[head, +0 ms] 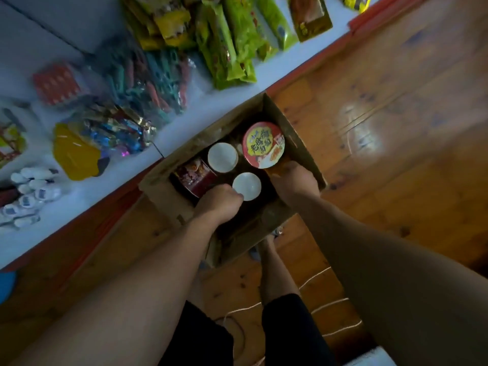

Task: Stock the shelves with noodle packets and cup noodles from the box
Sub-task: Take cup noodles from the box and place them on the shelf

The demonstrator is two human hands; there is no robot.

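Observation:
An open cardboard box (293, 133) stands on the wooden floor against the shelf edge. Inside it are a red-lidded cup noodle (263, 144), two cups turned white bottom up (222, 157) (248, 185), and a dark red cup lying on its side (194, 175). My left hand (219, 204) is inside the box, fingers curled around the nearer white-bottomed cup. My right hand (295, 183) reaches in beside the red-lidded cup, fingers closed low on its side. Green noodle packets (232, 43) lie on the white shelf (184, 133).
The shelf also holds yellow and brown packets (171, 25), a bag of coloured pegs (148, 75), a yellow bag of foil sweets (100, 146) and small white items (31, 191). My legs stand below the box. White string (324, 305) lies on the floor.

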